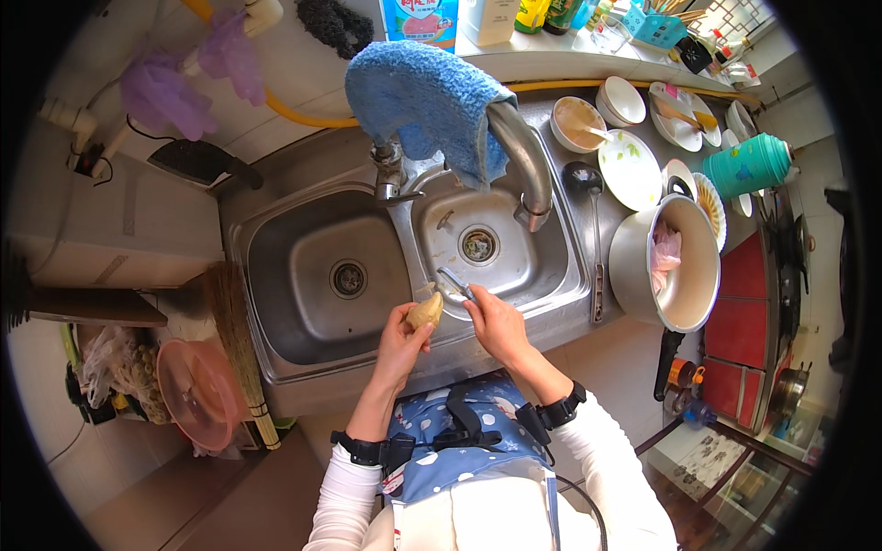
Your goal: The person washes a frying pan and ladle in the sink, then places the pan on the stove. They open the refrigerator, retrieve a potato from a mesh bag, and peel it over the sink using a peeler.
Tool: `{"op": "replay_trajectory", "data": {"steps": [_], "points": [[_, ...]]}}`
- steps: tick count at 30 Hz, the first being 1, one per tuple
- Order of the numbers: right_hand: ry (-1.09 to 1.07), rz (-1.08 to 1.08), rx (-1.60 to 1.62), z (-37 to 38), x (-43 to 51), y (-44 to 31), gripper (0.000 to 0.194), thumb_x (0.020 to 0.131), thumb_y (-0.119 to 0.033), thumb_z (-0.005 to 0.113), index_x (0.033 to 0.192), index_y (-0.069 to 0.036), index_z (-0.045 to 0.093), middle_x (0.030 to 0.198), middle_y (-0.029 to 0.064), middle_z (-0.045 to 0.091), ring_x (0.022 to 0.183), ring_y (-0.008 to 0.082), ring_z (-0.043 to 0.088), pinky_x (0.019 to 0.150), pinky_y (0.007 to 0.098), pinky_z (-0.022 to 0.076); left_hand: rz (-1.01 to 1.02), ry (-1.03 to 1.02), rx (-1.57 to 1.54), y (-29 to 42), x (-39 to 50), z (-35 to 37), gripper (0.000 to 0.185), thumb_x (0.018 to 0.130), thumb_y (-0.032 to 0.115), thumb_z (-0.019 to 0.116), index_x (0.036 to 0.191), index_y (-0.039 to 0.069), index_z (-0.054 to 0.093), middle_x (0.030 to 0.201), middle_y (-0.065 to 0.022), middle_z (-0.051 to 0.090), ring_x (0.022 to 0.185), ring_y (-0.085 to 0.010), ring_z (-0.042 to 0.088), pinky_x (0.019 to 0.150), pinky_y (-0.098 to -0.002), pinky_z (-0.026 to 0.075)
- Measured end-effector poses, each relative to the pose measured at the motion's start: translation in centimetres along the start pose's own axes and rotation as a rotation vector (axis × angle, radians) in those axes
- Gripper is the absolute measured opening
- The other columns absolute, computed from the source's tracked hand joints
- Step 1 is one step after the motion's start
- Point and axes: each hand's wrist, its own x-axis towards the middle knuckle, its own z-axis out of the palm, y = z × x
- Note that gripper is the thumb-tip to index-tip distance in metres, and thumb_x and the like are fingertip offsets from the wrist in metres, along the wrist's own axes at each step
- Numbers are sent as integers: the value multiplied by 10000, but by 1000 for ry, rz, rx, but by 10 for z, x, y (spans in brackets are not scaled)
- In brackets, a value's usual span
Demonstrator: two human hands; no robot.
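Observation:
My left hand point(400, 348) grips a partly peeled potato point(425, 311) over the front edge of the double sink, near the divider. In my right hand point(497, 324) is a peeler point(455, 281), its head pointing away from me and held just apart from the potato. A strip of peel point(427, 287) shows just beyond the potato. Bits of peel lie in the right basin point(441, 248) and around its drain strainer point(479, 245). The left basin point(303, 275) has a drain point(349, 278) in its floor.
A curved faucet point(534, 165) draped with a blue towel point(420, 96) overhangs the right basin. To the right are a ladle point(594, 234), bowls point(577, 122), plates point(630, 172) and a large pot point(627, 268) with a pink bag inside. A cleaver point(189, 162) and broom point(238, 344) stand left.

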Motion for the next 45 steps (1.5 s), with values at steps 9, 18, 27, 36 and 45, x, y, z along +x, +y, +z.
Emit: {"op": "replay_trajectory", "data": {"steps": [9, 18, 27, 36, 45], "points": [[-158, -55, -2, -3, -16, -39, 187, 914, -225, 514, 851, -62, 446, 628, 174, 567, 595, 408, 569, 500, 489, 435, 134, 63, 86, -4, 5, 8, 337, 881, 30, 583, 1169, 29, 408, 863, -57, 563, 665, -83, 514, 553, -220, 440], [-126, 5, -90, 4, -3, -6, 181, 924, -255, 483, 923, -73, 477, 710, 180, 619, 617, 407, 597, 526, 519, 459, 183, 85, 206, -4, 2, 6, 367, 847, -9, 606, 1157, 38, 414, 861, -50, 567, 650, -82, 511, 535, -206, 431], [-361, 364, 837, 9, 11, -9, 267, 914, -304, 560, 980, -47, 545, 746, 83, 611, 473, 139, 520, 402, 267, 402, 347, -78, 170, 0, -2, 14, 331, 888, 72, 591, 1171, 51, 421, 1029, -76, 571, 761, -101, 519, 588, -220, 439], [-251, 119, 605, -1, 14, -23, 220, 897, -219, 595, 1031, -53, 541, 702, 43, 545, 524, 87, 483, 477, 261, 400, -388, -351, -804, -5, 1, -8, 301, 979, 297, 446, 1193, 89, 486, 942, -67, 555, 700, -143, 501, 610, -254, 417], [-121, 0, 188, -8, -5, -33, 166, 914, -238, 526, 978, -84, 526, 750, 160, 610, 710, 387, 591, 580, 456, 454, -390, -293, -716, -4, 2, -1, 294, 968, 399, 427, 1028, 121, 499, 781, -30, 494, 627, -136, 471, 523, -250, 364]]}}
